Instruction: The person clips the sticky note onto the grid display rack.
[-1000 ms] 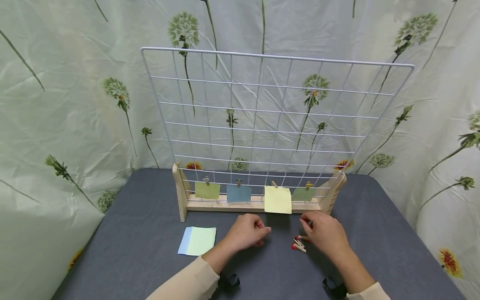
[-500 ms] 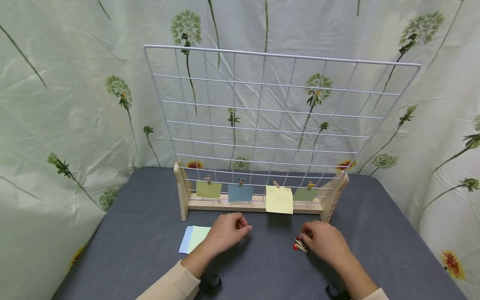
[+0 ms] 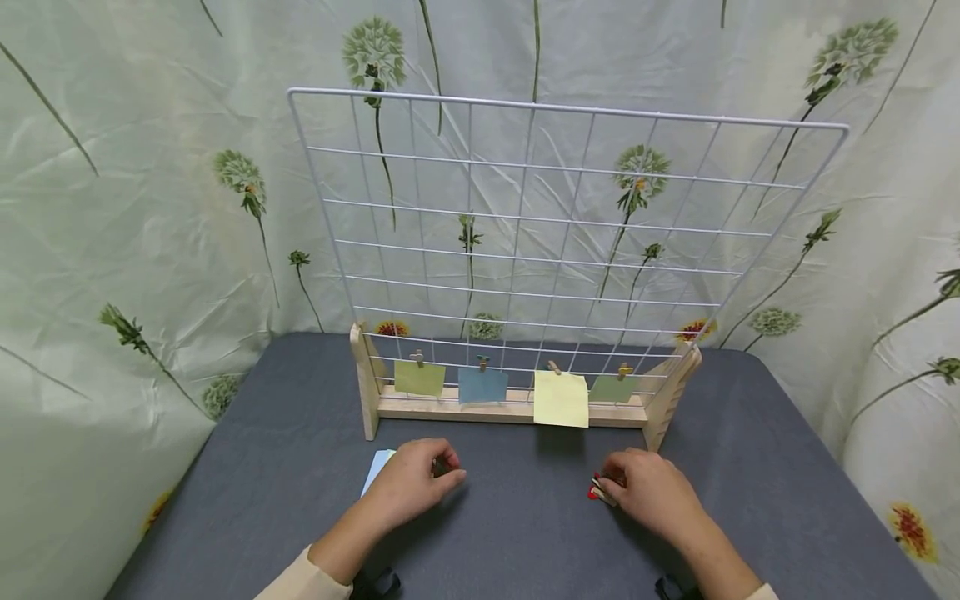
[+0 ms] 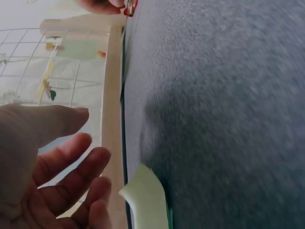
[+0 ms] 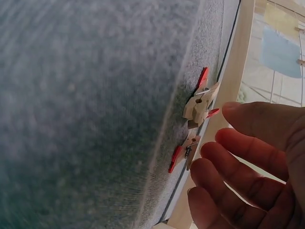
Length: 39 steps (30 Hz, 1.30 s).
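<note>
- Nothing is gripped by the left hand or right hand, both loosely curved.
- Clips are bunched on the table, beside the right hand.
- One is best pinched singly, neighbours undisturbed.

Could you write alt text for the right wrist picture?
A right hand, fingers loosely bent and holding nothing, is close to wooden clothespins with red parts on a gray surface. Behind, blue paper and yellow paper hang on a wire grid.
</note>
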### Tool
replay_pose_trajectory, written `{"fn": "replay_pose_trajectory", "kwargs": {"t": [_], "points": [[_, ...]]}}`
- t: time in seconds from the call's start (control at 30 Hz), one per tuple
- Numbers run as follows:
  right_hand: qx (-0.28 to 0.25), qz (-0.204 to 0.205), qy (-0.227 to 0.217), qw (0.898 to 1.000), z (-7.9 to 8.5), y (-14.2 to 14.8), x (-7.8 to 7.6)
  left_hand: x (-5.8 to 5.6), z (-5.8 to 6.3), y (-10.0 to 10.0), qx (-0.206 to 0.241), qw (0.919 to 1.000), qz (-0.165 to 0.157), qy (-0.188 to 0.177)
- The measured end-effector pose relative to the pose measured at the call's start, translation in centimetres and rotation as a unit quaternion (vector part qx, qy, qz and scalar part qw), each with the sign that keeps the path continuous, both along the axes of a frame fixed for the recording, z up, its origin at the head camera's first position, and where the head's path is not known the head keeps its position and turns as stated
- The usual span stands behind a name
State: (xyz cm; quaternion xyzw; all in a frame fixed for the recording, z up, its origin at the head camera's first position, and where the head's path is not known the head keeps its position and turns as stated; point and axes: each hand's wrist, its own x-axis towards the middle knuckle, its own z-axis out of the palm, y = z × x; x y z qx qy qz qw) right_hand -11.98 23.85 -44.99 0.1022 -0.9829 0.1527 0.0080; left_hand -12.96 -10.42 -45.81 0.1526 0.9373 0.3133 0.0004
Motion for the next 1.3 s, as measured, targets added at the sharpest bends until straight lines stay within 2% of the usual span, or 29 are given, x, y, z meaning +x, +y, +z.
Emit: {"fn": "replay_pose_trajectory", "kwargs": {"t": [0.13,0.23,0.47,0.73,0.93,1.13,1.3], "points": [[-0.001,-0.002,-0.006,1.0,-0.2,0.0,0.3,0.3,-0.1,-0.7,-0.036,0.9984,0.029,0.032],[0.004,-0.003,-0.003,1.0,-0.3,0.1,0.4,0.6,0.0,-1.3,-0.058,0.9965,0.049,0.034],[0.004,0.016,0.003,1.0,-0.4,0.2,0.6,1.2,0.8,-3.1,-0.097,0.9929,0.07,-0.001],[-0.018,0.049,-0.018,0.998,-0.5,0.0,0.7,1.6,1.1,-4.0,-0.13,0.9882,0.074,-0.031],[-0.021,0.048,-0.006,0.999,-0.7,-0.2,0.7,1.7,1.1,-4.4,-0.137,0.9851,0.088,-0.056],[-0.019,0.032,-0.025,0.999,-0.7,-0.5,0.6,1.5,1.1,-4.9,-0.147,0.9838,0.079,-0.065],[-0.019,0.016,-0.042,0.999,-0.5,-0.7,0.5,1.5,0.9,-5.2,-0.135,0.9849,0.084,-0.068]]}}
